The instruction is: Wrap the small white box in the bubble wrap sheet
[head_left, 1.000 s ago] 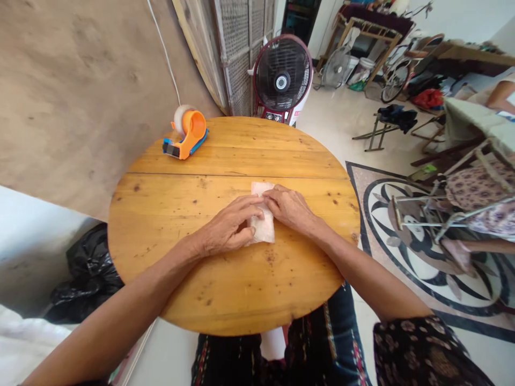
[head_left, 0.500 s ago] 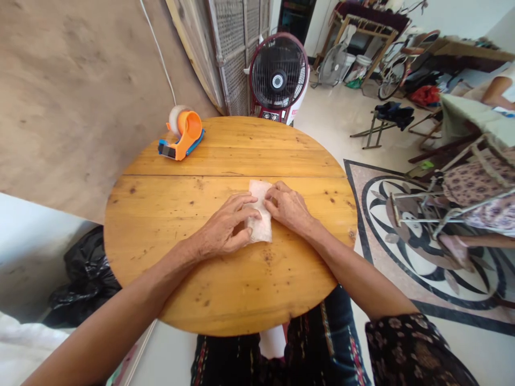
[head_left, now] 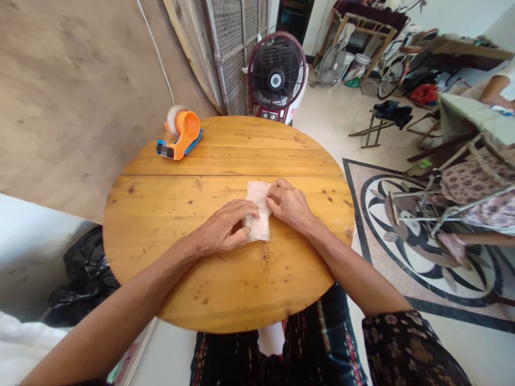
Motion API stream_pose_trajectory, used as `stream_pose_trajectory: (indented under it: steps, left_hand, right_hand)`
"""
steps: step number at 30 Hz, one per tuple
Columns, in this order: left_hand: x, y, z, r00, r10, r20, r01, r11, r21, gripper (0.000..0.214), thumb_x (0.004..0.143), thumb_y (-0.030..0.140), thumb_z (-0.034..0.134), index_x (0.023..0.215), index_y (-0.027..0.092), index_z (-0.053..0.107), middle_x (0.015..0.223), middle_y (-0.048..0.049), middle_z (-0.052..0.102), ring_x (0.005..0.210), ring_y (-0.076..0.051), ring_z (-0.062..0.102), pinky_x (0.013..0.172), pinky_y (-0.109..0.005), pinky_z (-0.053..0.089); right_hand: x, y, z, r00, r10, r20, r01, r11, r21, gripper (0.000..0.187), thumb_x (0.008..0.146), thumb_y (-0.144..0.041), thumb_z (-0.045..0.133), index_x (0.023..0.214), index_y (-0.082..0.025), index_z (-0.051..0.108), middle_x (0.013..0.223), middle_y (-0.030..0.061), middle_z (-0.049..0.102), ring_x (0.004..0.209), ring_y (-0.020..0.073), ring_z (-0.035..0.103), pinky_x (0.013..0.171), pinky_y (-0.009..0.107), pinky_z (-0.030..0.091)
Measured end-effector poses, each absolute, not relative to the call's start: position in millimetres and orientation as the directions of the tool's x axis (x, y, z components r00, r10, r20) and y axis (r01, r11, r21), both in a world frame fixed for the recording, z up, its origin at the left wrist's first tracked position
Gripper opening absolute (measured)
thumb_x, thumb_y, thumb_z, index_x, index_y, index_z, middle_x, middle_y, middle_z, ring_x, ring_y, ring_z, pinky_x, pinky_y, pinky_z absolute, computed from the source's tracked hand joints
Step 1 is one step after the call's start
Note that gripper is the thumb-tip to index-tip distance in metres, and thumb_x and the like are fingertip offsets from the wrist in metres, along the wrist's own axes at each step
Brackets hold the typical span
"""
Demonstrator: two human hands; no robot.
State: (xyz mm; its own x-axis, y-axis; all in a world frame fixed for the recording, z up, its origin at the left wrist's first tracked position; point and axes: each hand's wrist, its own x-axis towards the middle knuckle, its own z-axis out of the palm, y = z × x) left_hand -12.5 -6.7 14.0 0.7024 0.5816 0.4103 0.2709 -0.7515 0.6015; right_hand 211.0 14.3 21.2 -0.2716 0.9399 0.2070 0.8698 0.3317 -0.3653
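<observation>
A small, flat, pale pinkish-white packet (head_left: 258, 228) lies on the round wooden table (head_left: 225, 289). Its covering looks translucent and slightly wrinkled, like bubble wrap, though the contents cannot be made out. My left hand (head_left: 227, 225) holds the packet's left side, fingertips curled on top and thumb at the lower left edge. At the upper right edge, my right hand (head_left: 290, 205) pinches the packet with bent fingers and thumb. An orange and blue tape dispenser (head_left: 187, 134) with a roll of clear tape stands at the table's far left.
A dark red fan (head_left: 276, 80) stands just beyond the table. Brown wooden board (head_left: 80, 96) lines the left side, with black plastic bags (head_left: 86, 268) below. At right are a folding stool (head_left: 376, 126), a chair (head_left: 478, 177) and another person's arm (head_left: 497, 91).
My left fingers have drawn back slightly toward the packet's left edge, uncovering more of its surface. My right hand stays at the right edge. The whole view has shifted a little.
</observation>
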Motion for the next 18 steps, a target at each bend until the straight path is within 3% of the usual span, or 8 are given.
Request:
stream_pose_trajectory:
  steps: [4, 8, 13, 18]
  left_hand:
    - [-12, -6, 13, 0.699, 0.581, 0.417, 0.261, -0.750, 0.607, 0.037, 0.079, 0.013, 0.047, 0.114, 0.017, 0.058, 0.124, -0.0124, 0.063, 0.121, -0.025, 0.057, 0.102, -0.042, 0.048]
    - [-12, -6, 13, 0.702, 0.581, 0.412, 0.266, -0.750, 0.606, 0.038, 0.077, 0.012, 0.046, 0.113, 0.017, 0.058, 0.125, -0.0122, 0.063, 0.121, -0.025, 0.057, 0.102, -0.043, 0.048]
    - [-12, -6, 11, 0.695, 0.579, 0.426, 0.265, -0.758, 0.596, 0.039, 0.076, 0.012, 0.045, 0.112, 0.018, 0.057, 0.124, -0.0115, 0.064, 0.121, -0.025, 0.057, 0.101, -0.042, 0.049]
    - [-11, -4, 9, 0.697, 0.571, 0.434, 0.252, -0.761, 0.597, 0.040, 0.074, 0.012, 0.045, 0.112, 0.019, 0.057, 0.123, -0.0112, 0.064, 0.121, -0.025, 0.057, 0.101, -0.043, 0.049]
  right_hand:
    - [216, 21, 19, -0.134, 0.965, 0.224, 0.861, 0.225, -0.456, 0.018, 0.087, -0.030, 0.061, 0.102, -0.021, 0.067, 0.107, 0.0057, 0.067, 0.082, 0.0183, 0.063, 0.075, 0.031, 0.045]
    - [217, 35, 16, -0.075, 0.992, 0.099, 0.841, 0.117, -0.529, 0.039, 0.083, -0.040, 0.065, 0.115, -0.019, 0.063, 0.111, 0.0073, 0.069, 0.088, 0.0209, 0.064, 0.081, 0.035, 0.048]
    - [214, 58, 22, -0.108, 0.994, -0.036, 0.854, 0.074, -0.515, 0.035, 0.079, -0.042, 0.067, 0.105, -0.020, 0.066, 0.105, 0.0059, 0.071, 0.094, 0.0215, 0.065, 0.082, 0.033, 0.048]
    - [214, 76, 25, -0.213, 0.970, -0.115, 0.822, 0.115, -0.557, 0.024, 0.077, -0.040, 0.065, 0.087, -0.019, 0.067, 0.086, 0.0014, 0.069, 0.078, 0.0161, 0.062, 0.070, 0.026, 0.046]
